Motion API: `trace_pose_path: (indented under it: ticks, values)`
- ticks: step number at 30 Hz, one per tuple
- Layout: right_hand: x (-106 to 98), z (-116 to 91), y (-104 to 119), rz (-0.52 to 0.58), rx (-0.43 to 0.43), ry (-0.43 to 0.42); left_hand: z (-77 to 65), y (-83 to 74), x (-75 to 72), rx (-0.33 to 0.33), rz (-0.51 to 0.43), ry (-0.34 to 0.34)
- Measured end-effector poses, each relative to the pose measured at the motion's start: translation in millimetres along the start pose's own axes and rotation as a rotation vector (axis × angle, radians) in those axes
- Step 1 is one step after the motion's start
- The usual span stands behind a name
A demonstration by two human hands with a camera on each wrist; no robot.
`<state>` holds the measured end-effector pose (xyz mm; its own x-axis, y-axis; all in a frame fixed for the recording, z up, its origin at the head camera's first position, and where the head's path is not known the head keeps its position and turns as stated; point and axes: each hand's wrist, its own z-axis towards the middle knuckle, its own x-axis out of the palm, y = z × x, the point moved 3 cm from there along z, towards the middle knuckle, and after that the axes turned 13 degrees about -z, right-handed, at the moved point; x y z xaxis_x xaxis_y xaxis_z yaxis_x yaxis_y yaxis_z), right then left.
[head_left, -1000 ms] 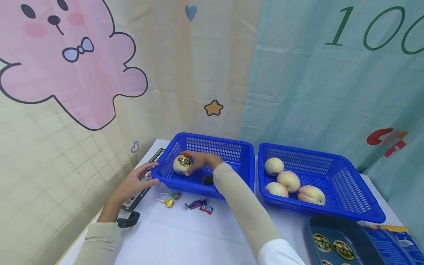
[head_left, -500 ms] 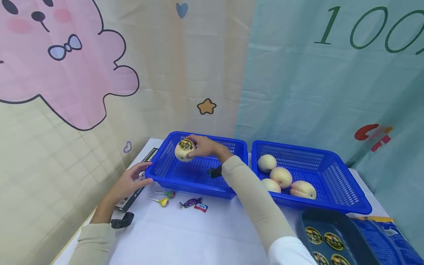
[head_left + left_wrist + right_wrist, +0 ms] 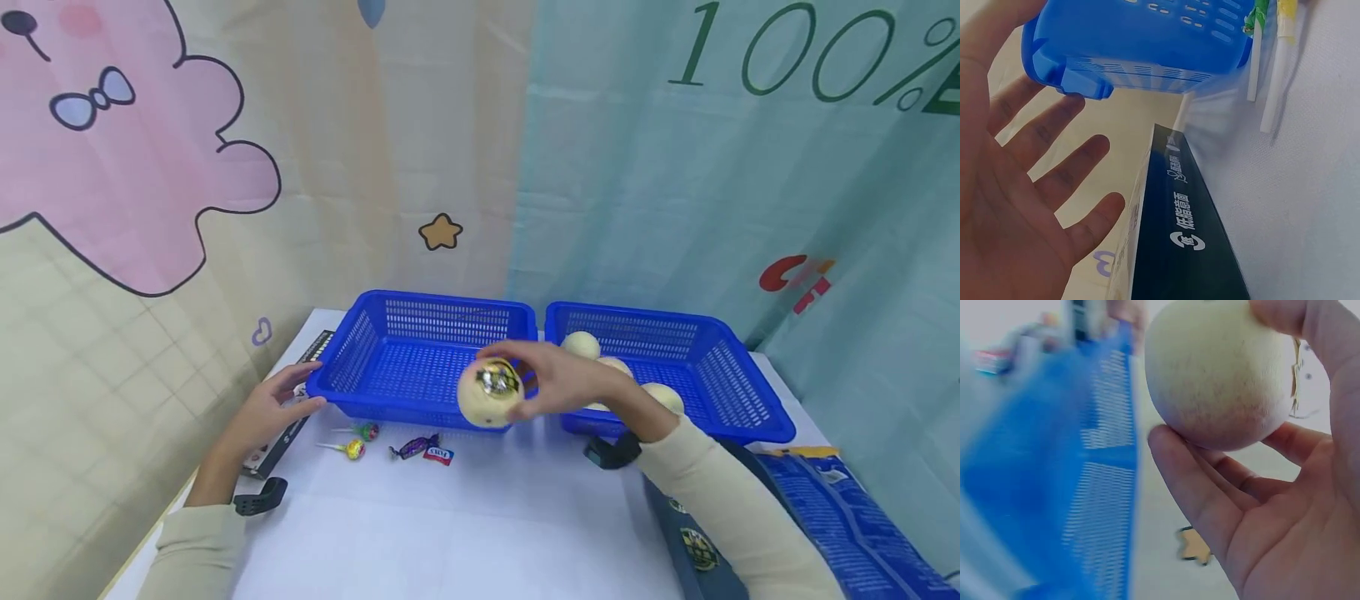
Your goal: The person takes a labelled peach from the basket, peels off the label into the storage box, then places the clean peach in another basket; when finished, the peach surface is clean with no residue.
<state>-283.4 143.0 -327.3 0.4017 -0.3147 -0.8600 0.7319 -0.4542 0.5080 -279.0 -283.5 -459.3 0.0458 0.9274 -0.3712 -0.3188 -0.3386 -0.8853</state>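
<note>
My right hand (image 3: pixel 558 379) grips a pale peach (image 3: pixel 489 393) with a black-and-gold sticker on it, held up in front of the left blue basket's (image 3: pixel 408 408) near right corner. The right wrist view shows the thumb and fingers around the peach (image 3: pixel 1219 375). At that basket's left corner rests my left hand (image 3: pixel 273 408). Its fingers (image 3: pixel 1063 172) are spread in the left wrist view, some touching the basket rim (image 3: pixel 1079 81). In the right blue basket (image 3: pixel 750 383) lie several peaches (image 3: pixel 581 344), partly hidden behind my right hand and forearm.
Two lollipops (image 3: pixel 354 450), a purple-wrapped candy (image 3: pixel 416 447) and a small red-and-blue packet (image 3: pixel 438 456) lie before the left basket. A dark box (image 3: pixel 281 446) stands beside it. A dark tray (image 3: pixel 678 533) with round stickers and a blue bag (image 3: pixel 832 500) are at right.
My right hand has lifted the peach out of the left basket and carried it right and toward me. The left hand stays at the basket corner. The head view has turned right.
</note>
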Motion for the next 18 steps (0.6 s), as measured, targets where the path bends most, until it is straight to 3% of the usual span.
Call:
trace_pose_path:
  ticks: [4, 7, 13, 16, 18]
  values:
    - [37, -59, -9, 0.036, 0.107, 0.105, -3.4, 1.2, -0.9, -0.008, 0.016, 0.008]
    - [60, -87, -21, 0.087, 0.213, 0.141, -8.4, 2.1, -4.8, -0.013, 0.033, -0.004]
    - [84, -103, -40, 0.085, 0.28, 0.121, -13.2, 0.1, -10.1, -0.018, 0.044, -0.018]
    - [90, -105, -44, 0.064, 0.287, 0.121, -9.9, -5.3, -9.4, 0.022, 0.015, -0.044]
    - [92, -106, -46, 0.073, 0.292, 0.123, -7.2, -12.5, -9.2, 0.068, 0.008, -0.101]
